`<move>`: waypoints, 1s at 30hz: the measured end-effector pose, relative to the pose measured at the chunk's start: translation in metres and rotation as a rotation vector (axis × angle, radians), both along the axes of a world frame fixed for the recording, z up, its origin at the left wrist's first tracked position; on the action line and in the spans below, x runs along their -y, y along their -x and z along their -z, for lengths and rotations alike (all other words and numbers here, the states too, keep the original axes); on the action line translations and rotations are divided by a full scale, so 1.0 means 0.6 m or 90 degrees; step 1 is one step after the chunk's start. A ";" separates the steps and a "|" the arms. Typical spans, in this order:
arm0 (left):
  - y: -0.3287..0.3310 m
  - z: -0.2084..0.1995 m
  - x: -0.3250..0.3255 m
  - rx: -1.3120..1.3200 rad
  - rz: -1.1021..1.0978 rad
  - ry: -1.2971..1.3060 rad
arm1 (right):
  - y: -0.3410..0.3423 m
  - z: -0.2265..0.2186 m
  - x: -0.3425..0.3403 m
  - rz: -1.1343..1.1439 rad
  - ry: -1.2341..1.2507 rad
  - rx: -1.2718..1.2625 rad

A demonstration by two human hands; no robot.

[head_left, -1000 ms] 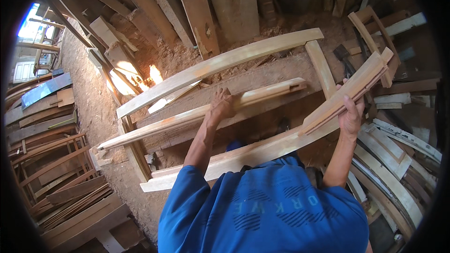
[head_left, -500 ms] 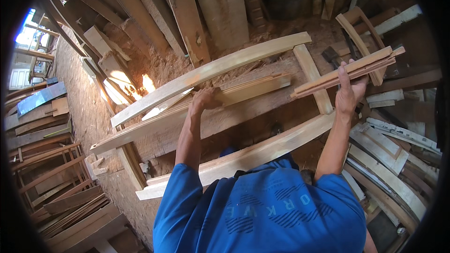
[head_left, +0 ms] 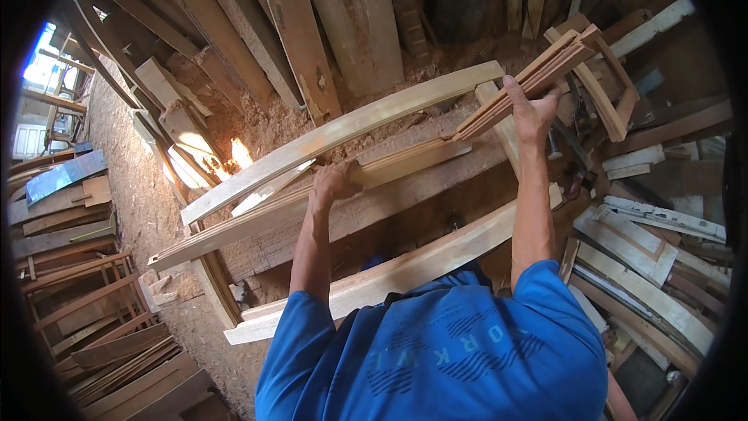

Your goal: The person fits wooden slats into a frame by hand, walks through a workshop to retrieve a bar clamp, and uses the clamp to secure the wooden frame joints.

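Observation:
My left hand is closed around a long grooved wooden rail, which slants across the middle of a pale wooden frame. My right hand grips a shorter reddish-brown grooved wooden piece, thumb on top. Its lower end meets or overlaps the far right end of the long rail; I cannot tell whether they touch. The frame has a curved far rail, a curved near rail close to my body, and short crosspieces at the left and right.
A thick plank lies beneath the rails. Tall boards lean at the back. A small wooden frame stands at the far right, with a heap of offcuts below it. Stacked timber lines the left side.
My right hand has moved left and farther from me. The piece in it has tilted steeper, and its lower end has come to the long rail's end. My left hand keeps its grip.

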State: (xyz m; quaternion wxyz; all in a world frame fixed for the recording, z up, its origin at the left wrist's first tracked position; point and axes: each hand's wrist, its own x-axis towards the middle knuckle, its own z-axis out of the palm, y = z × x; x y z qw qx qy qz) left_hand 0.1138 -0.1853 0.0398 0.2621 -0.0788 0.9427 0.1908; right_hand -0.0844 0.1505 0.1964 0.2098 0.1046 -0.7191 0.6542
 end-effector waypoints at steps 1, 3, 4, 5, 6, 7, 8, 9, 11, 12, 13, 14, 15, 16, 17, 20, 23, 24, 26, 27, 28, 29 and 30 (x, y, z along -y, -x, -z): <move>-0.002 -0.005 -0.004 -0.007 -0.010 0.008 | 0.001 0.000 0.003 0.002 -0.008 0.002; -0.006 -0.013 -0.008 -0.023 -0.003 0.008 | 0.000 -0.004 0.013 0.002 -0.015 0.003; -0.008 -0.017 -0.009 -0.037 0.005 0.010 | -0.003 -0.010 0.019 0.003 -0.007 0.027; -0.008 -0.020 -0.009 -0.038 0.002 0.012 | -0.005 -0.015 0.025 0.005 0.001 0.051; -0.007 -0.026 -0.013 -0.038 0.004 0.014 | -0.006 -0.018 0.028 0.003 0.001 0.053; -0.008 -0.032 -0.015 -0.039 0.005 0.016 | -0.007 -0.019 0.031 -0.008 -0.006 0.050; -0.010 -0.036 -0.017 -0.038 0.004 0.016 | -0.008 -0.019 0.033 -0.020 -0.012 0.047; -0.013 -0.038 -0.020 -0.053 0.005 0.025 | -0.006 -0.014 0.032 -0.020 -0.012 0.047; -0.016 -0.039 -0.023 -0.066 0.007 0.034 | 0.003 0.001 0.029 -0.030 -0.074 0.019; -0.016 -0.037 -0.025 -0.067 0.007 0.041 | 0.003 -0.001 0.031 -0.029 -0.075 0.019; -0.015 -0.034 -0.027 -0.068 0.008 0.048 | 0.002 -0.003 0.036 -0.028 -0.069 0.031; -0.015 -0.028 -0.026 -0.068 0.010 0.048 | 0.001 -0.004 0.041 -0.027 -0.063 0.043; -0.015 -0.017 -0.021 -0.048 0.013 0.042 | 0.007 0.004 0.046 -0.025 -0.063 0.042; -0.007 -0.015 -0.021 -0.032 0.022 0.033 | 0.018 0.014 0.050 0.000 -0.119 0.011; -0.008 -0.013 -0.023 -0.037 0.028 0.031 | 0.026 0.022 0.050 0.024 -0.174 -0.019; -0.015 -0.022 -0.033 -0.051 0.003 0.026 | 0.032 0.007 0.075 -0.033 -0.102 -0.007; -0.025 -0.024 -0.037 -0.035 0.011 0.068 | 0.050 0.011 0.080 -0.076 -0.135 0.010; -0.030 -0.019 -0.037 -0.057 0.002 0.050 | 0.046 0.006 0.086 -0.089 -0.135 0.047; -0.041 -0.010 -0.037 -0.075 -0.010 0.033 | 0.032 -0.004 0.094 -0.113 -0.144 0.075; -0.038 -0.018 -0.043 -0.053 -0.019 0.040 | 0.027 -0.008 0.097 -0.131 -0.155 0.098; -0.037 -0.023 -0.047 -0.031 -0.028 0.046 | 0.022 -0.006 0.101 -0.131 -0.155 0.099; -0.037 -0.021 -0.050 -0.030 -0.028 0.045 | 0.018 -0.004 0.106 -0.135 -0.164 0.063; -0.041 -0.021 -0.052 -0.041 -0.035 0.048 | 0.013 -0.001 0.111 -0.140 -0.170 0.027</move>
